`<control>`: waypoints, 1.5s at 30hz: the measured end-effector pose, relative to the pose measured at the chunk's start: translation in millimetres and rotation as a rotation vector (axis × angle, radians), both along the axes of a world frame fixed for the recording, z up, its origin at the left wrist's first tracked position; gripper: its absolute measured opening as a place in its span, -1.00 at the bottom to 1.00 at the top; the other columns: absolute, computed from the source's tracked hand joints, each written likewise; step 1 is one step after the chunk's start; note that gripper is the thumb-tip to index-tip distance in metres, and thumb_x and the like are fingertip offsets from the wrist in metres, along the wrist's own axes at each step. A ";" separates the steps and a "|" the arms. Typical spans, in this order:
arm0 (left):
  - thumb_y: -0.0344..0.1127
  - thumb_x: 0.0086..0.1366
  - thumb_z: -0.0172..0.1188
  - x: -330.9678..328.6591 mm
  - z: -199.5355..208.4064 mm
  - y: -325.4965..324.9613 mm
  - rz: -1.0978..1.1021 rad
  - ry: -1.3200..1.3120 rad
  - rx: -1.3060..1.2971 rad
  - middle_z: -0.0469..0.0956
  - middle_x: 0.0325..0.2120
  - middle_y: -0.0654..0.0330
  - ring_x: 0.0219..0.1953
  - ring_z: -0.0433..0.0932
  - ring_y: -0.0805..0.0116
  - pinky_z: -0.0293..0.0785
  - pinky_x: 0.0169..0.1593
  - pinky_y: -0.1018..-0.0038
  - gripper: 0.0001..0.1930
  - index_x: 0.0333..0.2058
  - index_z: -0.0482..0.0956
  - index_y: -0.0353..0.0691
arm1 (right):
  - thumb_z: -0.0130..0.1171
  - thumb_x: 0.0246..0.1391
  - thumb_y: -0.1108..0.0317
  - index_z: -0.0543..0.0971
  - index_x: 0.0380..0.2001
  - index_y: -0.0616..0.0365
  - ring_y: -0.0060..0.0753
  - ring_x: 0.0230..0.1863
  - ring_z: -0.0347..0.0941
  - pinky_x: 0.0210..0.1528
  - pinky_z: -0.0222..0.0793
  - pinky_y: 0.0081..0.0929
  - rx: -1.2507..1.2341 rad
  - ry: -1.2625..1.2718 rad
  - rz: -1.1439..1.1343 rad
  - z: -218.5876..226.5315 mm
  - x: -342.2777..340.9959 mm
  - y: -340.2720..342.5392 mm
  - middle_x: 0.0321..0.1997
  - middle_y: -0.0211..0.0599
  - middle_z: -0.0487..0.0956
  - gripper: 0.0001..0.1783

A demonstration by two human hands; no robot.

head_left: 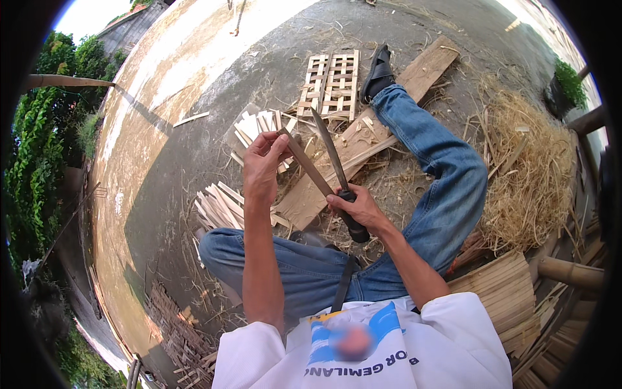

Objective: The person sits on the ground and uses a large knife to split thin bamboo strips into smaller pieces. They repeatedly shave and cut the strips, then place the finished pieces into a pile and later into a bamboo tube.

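Observation:
My left hand [262, 162] is closed in a pinch on the upper end of a flat brown strip of wood or bamboo [307, 165]. The strip slants down to the right, its lower end at the thumb of my right hand [361, 209]. That same hand is wrapped around the black handle of a knife [332, 148], whose long dark blade points up and away. Blade and strip form a narrow V, apart at the top. Beneath them, a broad wooden plank [424, 70] lies diagonally on the ground.
Pale split strips lie in two piles, one near my left knee [221, 206] and one beyond my left hand. A woven slat lattice [329, 81] lies ahead. Straw-like shavings [528, 172] heap at the right, beside bamboo poles [570, 271]. My outstretched leg [431, 152] crosses the plank.

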State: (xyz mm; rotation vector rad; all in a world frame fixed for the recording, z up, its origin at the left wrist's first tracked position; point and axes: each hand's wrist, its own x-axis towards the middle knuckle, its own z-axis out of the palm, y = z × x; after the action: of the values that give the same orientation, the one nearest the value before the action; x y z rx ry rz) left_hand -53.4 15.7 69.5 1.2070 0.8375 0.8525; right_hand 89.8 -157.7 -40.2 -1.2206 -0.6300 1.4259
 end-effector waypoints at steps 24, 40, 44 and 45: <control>-0.30 0.41 0.28 -4.8 -24.5 13.3 0.460 0.194 0.566 0.60 -0.38 0.30 -0.34 0.50 0.60 0.42 -0.23 0.59 -0.81 -0.18 0.60 -0.32 | 0.13 0.25 -0.25 0.59 -0.26 0.32 -0.03 -0.30 0.59 -0.16 0.44 -0.13 -0.195 -0.603 -0.028 -16.9 -4.5 -15.1 -0.41 0.10 0.61 -0.32; -0.30 0.43 0.25 -14.8 -45.4 16.0 0.335 0.278 0.473 0.56 -0.42 0.32 -0.41 0.42 0.63 0.36 -0.31 0.60 -0.82 -0.20 0.55 -0.31 | -0.13 0.40 -0.27 0.48 -0.34 0.23 0.09 -0.49 0.46 -0.32 0.35 -0.02 -0.090 -0.738 0.114 0.1 -4.0 -34.3 -0.60 0.08 0.46 -0.32; -0.30 0.43 0.25 -16.9 -43.3 16.8 0.330 0.265 0.476 0.56 -0.41 0.31 -0.41 0.42 0.63 0.36 -0.31 0.61 -0.82 -0.19 0.55 -0.31 | -0.15 0.39 -0.29 0.48 -0.34 0.23 0.08 -0.49 0.47 -0.32 0.35 -0.02 -0.117 -0.759 0.125 -1.3 -4.8 -34.3 -0.60 0.07 0.46 -0.30; -0.30 0.43 0.25 -16.2 -42.9 16.0 0.332 0.275 0.469 0.56 -0.40 0.31 -0.41 0.42 0.63 0.36 -0.31 0.61 -0.82 -0.19 0.55 -0.31 | -0.16 0.39 -0.29 0.48 -0.34 0.23 0.08 -0.49 0.47 -0.32 0.36 -0.02 -0.125 -0.770 0.128 -2.7 -4.4 -34.7 -0.59 0.07 0.47 -0.30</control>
State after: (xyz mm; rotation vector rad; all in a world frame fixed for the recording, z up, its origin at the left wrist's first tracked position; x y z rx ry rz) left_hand -69.6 31.7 26.5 1.6485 1.1202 1.2158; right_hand 85.5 -192.4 -42.8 -1.8712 -1.1647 1.0758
